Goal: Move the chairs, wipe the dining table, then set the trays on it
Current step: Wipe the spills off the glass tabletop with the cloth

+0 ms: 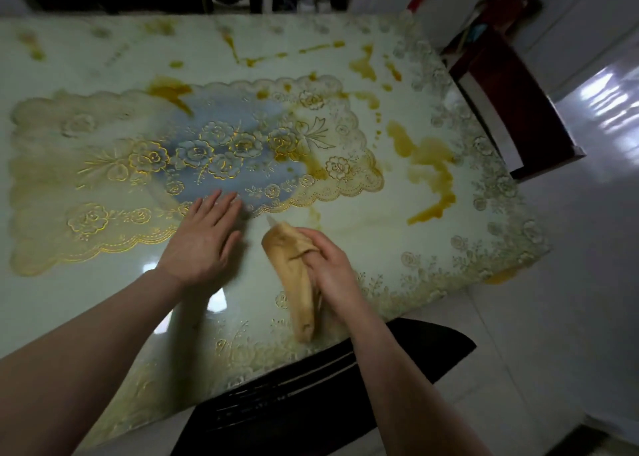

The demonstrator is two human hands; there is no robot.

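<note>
The dining table has a pale glossy top with a gold lace-pattern mat in its middle. Orange-yellow spills streak its right and far parts. My right hand is closed on a tan, stained cloth that lies on the table near the front edge. My left hand rests flat on the table with fingers spread, its fingertips at the mat's front edge. No trays are in view.
A dark red chair stands off the table's right end. A black chair sits below the front edge, between my arms. White tiled floor lies to the right. Dark furniture stands beyond the far edge.
</note>
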